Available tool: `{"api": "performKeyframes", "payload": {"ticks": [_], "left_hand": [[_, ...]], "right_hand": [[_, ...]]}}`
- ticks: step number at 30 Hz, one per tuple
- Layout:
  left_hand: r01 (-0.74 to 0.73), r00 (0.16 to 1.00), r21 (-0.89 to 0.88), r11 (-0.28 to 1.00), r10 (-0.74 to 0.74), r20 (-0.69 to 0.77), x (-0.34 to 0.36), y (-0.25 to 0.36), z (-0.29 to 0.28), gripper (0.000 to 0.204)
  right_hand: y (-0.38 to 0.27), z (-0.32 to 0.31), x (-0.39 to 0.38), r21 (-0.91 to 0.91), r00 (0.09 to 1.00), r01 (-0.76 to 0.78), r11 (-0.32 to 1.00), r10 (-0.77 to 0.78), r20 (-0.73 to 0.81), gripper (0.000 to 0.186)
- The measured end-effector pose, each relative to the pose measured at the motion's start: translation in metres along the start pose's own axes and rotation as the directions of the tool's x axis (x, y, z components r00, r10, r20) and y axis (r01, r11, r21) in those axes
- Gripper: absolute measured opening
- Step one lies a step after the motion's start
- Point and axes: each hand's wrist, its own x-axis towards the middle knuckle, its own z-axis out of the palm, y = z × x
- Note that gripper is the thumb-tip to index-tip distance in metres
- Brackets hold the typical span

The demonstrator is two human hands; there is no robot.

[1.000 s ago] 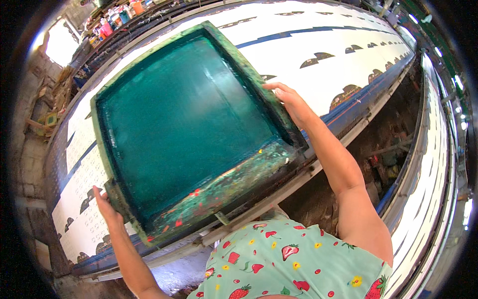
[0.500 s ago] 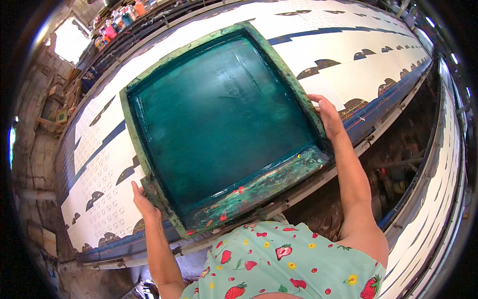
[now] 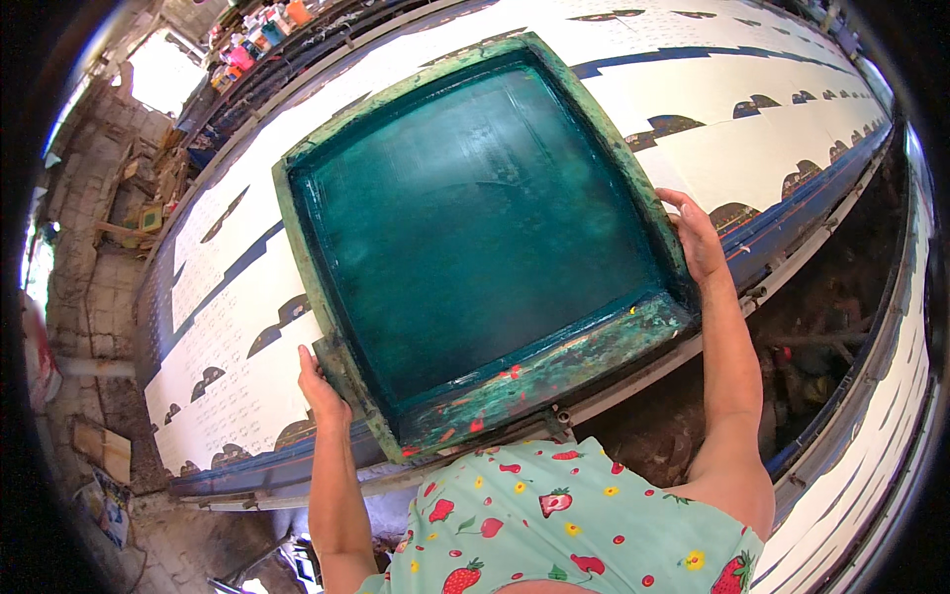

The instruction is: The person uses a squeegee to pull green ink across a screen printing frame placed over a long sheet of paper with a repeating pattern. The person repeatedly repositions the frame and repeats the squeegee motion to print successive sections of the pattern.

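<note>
I hold a large screen frame (image 3: 404, 91) with greenish, paint-streaked edges and a dark teal inside (image 3: 475, 247), tilted slightly over a long printing table. My left hand (image 3: 322, 388) is on the lower left side, by a small block on the frame, with its fingertips partly hidden. My right hand (image 3: 696, 238) grips the right side below its middle. Beneath the frame, white sheets (image 3: 223, 416) with rows of dark curved printed shapes and faint small patterns cover the table.
A rail (image 3: 782, 262) runs along the table's near edge, above a dark gap. A second long table (image 3: 886, 406) curves along the right. Colourful bottles (image 3: 267, 30) stand on a shelf at the back. Wooden boards and scraps (image 3: 148, 213) lie against the left wall.
The frame and both my hands have moved to the right over the table, with a slight turn. The whole view has also shifted a little.
</note>
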Motion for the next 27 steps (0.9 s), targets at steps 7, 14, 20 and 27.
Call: {"api": "performKeyframes", "payload": {"ticks": [7, 14, 20, 27], "left_hand": [[0.015, 1.0, 0.068, 0.998, -0.017, 0.023, 0.011, -0.009, -0.006, 0.074], [0.046, 0.999, 0.068, 0.997, -0.047, 0.021, 0.018, -0.019, -0.007, 0.066], [0.08, 0.997, 0.056, 0.995, -0.08, -0.008, 0.023, -0.032, -0.005, 0.061], [-0.073, 0.984, 0.336, 0.939, 0.124, -0.131, 0.027, -0.033, 0.008, 0.069]], "right_hand": [[0.004, -0.003, 0.002, -0.39, 0.999, -0.017, 0.921, 0.002, -0.04, 0.062], [-0.033, 0.113, -0.062, -0.743, 0.871, 0.487, 0.458, -0.201, 0.447, 0.036], [-0.02, 0.188, -0.128, -0.66, 0.702, 0.649, 0.378, 0.035, 0.711, 0.051], [-0.007, 0.231, -0.125, -0.73, 0.73, 0.665, 0.158, 0.065, 0.68, 0.042]]}}
